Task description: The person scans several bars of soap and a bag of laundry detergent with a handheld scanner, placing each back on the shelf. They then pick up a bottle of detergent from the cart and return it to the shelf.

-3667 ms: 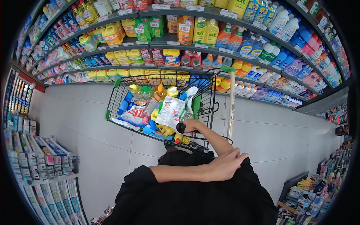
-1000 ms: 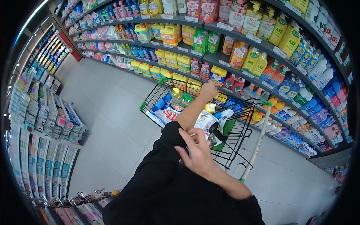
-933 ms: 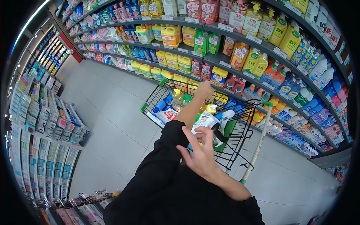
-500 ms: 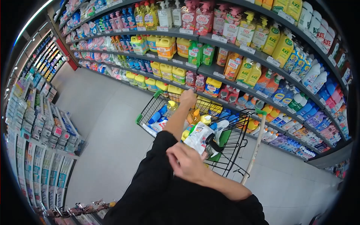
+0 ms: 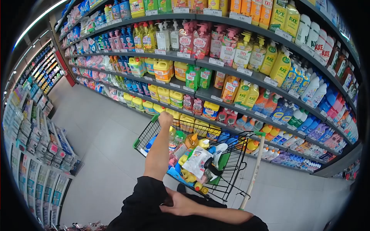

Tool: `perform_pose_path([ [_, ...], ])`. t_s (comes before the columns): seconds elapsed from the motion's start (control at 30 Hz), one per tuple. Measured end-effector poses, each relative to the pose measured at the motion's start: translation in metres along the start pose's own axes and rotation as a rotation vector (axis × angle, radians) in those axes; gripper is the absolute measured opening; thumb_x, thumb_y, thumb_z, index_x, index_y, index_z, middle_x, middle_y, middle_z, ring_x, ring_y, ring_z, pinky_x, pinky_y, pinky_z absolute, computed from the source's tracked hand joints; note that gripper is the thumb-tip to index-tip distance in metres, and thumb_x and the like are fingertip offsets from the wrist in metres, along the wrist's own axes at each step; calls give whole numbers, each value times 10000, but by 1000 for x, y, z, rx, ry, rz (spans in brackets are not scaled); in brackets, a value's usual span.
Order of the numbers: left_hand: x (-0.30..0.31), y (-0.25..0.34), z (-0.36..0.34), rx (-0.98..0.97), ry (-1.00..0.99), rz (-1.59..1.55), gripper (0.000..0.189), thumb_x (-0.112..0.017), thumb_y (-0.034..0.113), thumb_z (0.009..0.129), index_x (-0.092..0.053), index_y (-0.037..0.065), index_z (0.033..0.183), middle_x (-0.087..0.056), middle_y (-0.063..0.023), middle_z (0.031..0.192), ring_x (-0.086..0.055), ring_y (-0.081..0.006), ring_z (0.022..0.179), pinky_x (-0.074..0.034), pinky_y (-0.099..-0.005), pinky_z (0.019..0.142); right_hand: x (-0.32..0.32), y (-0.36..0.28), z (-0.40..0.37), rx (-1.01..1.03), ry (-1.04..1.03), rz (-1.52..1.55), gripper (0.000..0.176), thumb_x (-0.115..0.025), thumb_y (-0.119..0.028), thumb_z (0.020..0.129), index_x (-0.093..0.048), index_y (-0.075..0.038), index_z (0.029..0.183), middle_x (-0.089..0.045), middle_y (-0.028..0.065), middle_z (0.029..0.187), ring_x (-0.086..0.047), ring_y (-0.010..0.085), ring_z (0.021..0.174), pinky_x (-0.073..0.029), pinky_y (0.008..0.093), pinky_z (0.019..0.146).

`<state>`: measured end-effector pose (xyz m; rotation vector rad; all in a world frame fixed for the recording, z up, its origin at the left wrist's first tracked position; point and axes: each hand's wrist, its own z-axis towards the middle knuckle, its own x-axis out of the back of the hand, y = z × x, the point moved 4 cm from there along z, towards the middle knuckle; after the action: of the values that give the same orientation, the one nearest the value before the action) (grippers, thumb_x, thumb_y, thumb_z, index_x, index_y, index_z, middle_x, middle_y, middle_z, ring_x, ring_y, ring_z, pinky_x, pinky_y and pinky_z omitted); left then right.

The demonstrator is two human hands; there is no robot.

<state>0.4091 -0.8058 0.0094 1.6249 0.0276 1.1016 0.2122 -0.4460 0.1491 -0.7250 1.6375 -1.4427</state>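
My left hand (image 5: 166, 119) is closed at the far rim of a black wire shopping cart (image 5: 239, 154), near its green corner, and seems to grip the rim. My left arm reaches across the basket. Low in front of me, my right hand (image 5: 180, 203) is at the black left sleeve (image 5: 148, 188), its thumb and fingers about the cloth. Inside the cart lie a white package (image 5: 197, 161), an orange bottle (image 5: 191, 141), a yellow bottle (image 5: 189, 176) and a black-handled item (image 5: 212, 167). My forearm hides some of the contents.
Long shelves (image 5: 216, 96) of dish soap and cleaner bottles run along the far side, close to the cart. The cart's pale handle bar (image 5: 254, 169) is at the right. Grey floor tiles (image 5: 100, 142) lie between the cart and a display rack (image 5: 58, 142) at left.
My left hand has shifted left along the rim toward the green corner. My right hand has dropped from in front of the basket onto the left sleeve. The view has tilted upward.
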Motion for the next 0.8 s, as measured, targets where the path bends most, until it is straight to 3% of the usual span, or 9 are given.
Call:
perform_pose_path([
  [0.13,12,-33,1,19,53,-64,210,-595,137,793,-705,-40,817,-676,-305,864,-662,-461,911,-530,-477,824,4,-9,9,94,151,-164,682,-723,-319,895,-433,75,1370,-651,184,1181,-650,253,1042,-498,339,930],
  [0.2,8,-68,4,62,132,-110,219,-610,152,782,-710,-39,827,-675,-308,870,-671,-444,891,-535,-485,790,9,-14,9,-42,220,-205,499,-717,-309,896,-581,55,1209,-698,205,1052,-688,277,941,-522,352,843],
  [0.37,-33,-146,26,448,171,-463,229,-594,136,848,-711,-13,976,-728,-197,936,-711,-325,858,-541,-430,768,13,-18,11,68,60,-377,364,-682,-302,918,-636,22,1078,-703,208,844,-699,360,786,-541,405,713],
  [0.43,-20,-124,8,617,-126,-887,310,-587,147,908,-650,16,1181,-721,-113,1046,-695,-236,911,-536,-360,790,26,-20,8,61,84,-409,360,-692,-305,908,-639,0,1092,-707,196,913,-700,338,822,-545,412,732],
  [0.47,6,-81,-14,563,-277,-989,415,-558,216,957,-546,41,1334,-678,-99,1179,-660,-183,1015,-506,-301,867,40,-15,4,119,184,-534,360,-697,-303,902,-637,-7,1098,-703,195,943,-699,334,840,-546,414,738],
  [0.6,105,73,-88,175,-738,-1156,506,-404,372,1054,-507,-17,1360,-617,-150,1294,-594,-225,1181,-439,-344,1027,143,28,-34,269,726,-1007,309,-707,-175,837,-617,5,1072,-651,199,1009,-640,381,911,-522,445,781],
  [0.7,204,186,-176,-218,-1156,-1237,734,-200,532,1054,-433,-69,1405,-546,-229,1376,-517,-305,1304,-398,-425,1084,227,59,-92,-33,1069,-1227,503,-785,-173,756,-560,-7,1174,-564,257,1180,-546,438,1081,-465,492,905],
  [0.73,231,208,-206,-313,-1376,-1312,839,-181,623,1016,-419,-76,1414,-491,-250,1426,-464,-321,1356,-365,-426,1111,247,68,-116,-311,1158,-1310,605,-799,-212,753,-533,-15,1259,-510,301,1264,-497,477,1155,-434,524,964],
  [0.8,260,227,-234,-370,-1446,-1313,943,-229,722,961,-421,-87,1406,-531,-238,1376,-496,-334,1308,-314,-458,1141,286,90,-154,-378,1128,-1382,738,-819,-257,742,-479,-24,1355,-467,335,1325,-443,500,1237,-391,543,1027],
])
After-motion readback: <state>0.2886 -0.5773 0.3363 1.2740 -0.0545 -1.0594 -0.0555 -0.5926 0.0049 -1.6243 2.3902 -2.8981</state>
